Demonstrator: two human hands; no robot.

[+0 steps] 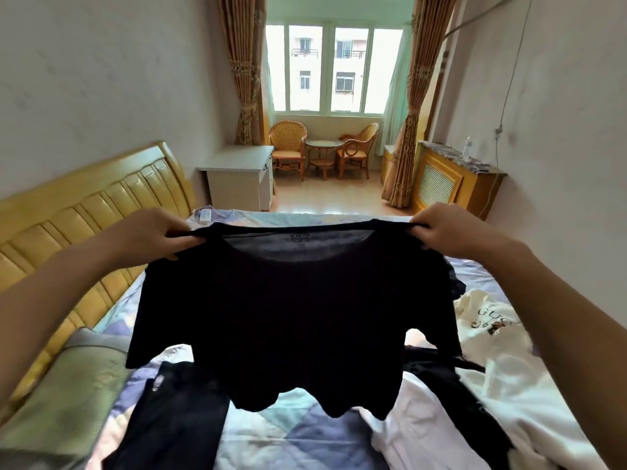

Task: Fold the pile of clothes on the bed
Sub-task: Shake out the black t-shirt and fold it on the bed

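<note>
Black short-sleeved cotton T-shirt held up spread above the bed, hanging from its two shoulders, neckline at top, hem wavy and clear of the patchwork quilt in blue, lilac and white. Left hand grips the left shoulder seam, fingers curled over the cloth; right hand grips the right shoulder the same way, fingertips hidden in the fabric. Shirt blocks the middle of the bed; what lies behind it cannot be made out. Small print inside the collar, too faint to read. To the right, a heap of white garments, one printed with partly covered letters, a black strap-like piece across them; heap cut off by the frame edge. Lower left, a dark folded garment lies flat on the quilt, beside a green pillow, also cut off. Yellow padded wooden headboard along the left. Beyond the bed: white desk, wicker chairs and round table by the window.
</note>
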